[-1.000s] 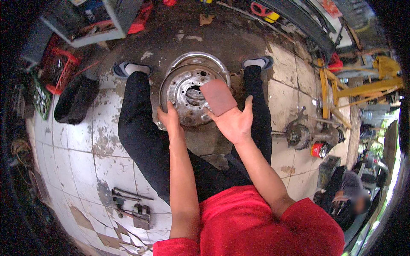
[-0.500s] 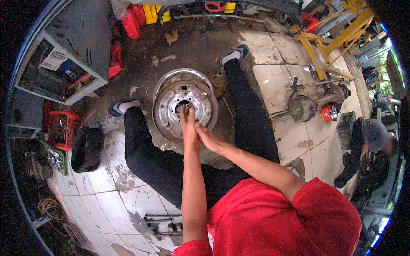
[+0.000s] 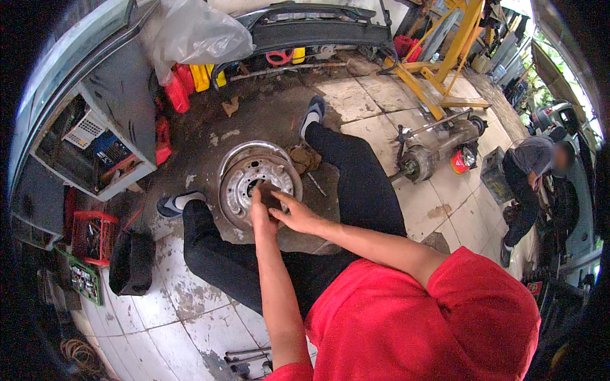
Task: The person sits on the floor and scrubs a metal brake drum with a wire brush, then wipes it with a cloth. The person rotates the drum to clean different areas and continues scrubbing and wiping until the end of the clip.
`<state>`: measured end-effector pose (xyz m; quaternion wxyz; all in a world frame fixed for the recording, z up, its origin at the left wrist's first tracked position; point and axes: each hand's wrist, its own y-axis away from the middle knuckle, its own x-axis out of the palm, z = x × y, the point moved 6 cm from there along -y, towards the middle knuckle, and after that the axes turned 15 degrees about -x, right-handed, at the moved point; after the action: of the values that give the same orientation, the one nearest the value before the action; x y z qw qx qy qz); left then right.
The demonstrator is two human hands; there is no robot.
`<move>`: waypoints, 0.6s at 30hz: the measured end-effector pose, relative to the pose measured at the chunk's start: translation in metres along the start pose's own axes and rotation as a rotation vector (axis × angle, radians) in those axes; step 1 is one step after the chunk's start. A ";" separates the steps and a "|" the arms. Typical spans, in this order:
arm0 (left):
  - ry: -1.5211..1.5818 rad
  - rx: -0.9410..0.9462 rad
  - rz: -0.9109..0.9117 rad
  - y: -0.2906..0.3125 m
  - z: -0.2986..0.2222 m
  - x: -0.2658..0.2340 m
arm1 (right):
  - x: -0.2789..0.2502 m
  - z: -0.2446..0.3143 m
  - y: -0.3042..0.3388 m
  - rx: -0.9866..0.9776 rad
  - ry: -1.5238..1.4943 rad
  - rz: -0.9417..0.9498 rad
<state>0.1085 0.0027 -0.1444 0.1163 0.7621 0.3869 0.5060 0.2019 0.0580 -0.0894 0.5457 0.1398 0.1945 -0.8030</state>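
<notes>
A bare steel wheel rim (image 3: 289,183), worn and grey, rests on the dark floor patch between my spread legs. Over its lower part my left hand (image 3: 260,214) is held upright with its fingers close together. From the right my right hand (image 3: 297,216) meets it, thumb and fingers bent toward the left palm. A small dark brown flat piece (image 3: 269,195), perhaps sandpaper, shows between the two hands; its exact kind I cannot make out. The hands partly cover the rim's centre hole. Beside the rim lies a crumpled brown cloth (image 3: 305,159).
To the left stand a grey metal cabinet (image 3: 121,95), a red crate (image 3: 94,238) and a black bin (image 3: 132,262). An axle assembly (image 3: 438,152), a red can (image 3: 459,161) and a yellow frame (image 3: 438,79) are to the right. Another person (image 3: 534,159) bends at the far right.
My palms, pressed together before, have come partly apart, and the brown piece shows between them. My right fingers have bent. The whole view has tilted and shifted, showing more at the back.
</notes>
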 end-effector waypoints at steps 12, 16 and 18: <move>-0.387 -0.215 0.036 0.019 0.051 0.000 | 0.021 -0.056 0.024 0.304 -0.535 -0.118; -0.652 -0.144 -0.028 0.008 0.051 -0.006 | 0.033 -0.079 0.031 0.672 -0.811 -0.217; -1.006 -0.193 -0.289 0.013 0.037 -0.002 | 0.033 -0.078 0.025 0.715 -0.969 -0.310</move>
<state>0.1461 0.0000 -0.1553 0.4256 0.8354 0.3361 0.0898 0.2144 0.0593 -0.1769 0.3686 -0.0964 -0.3382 -0.8605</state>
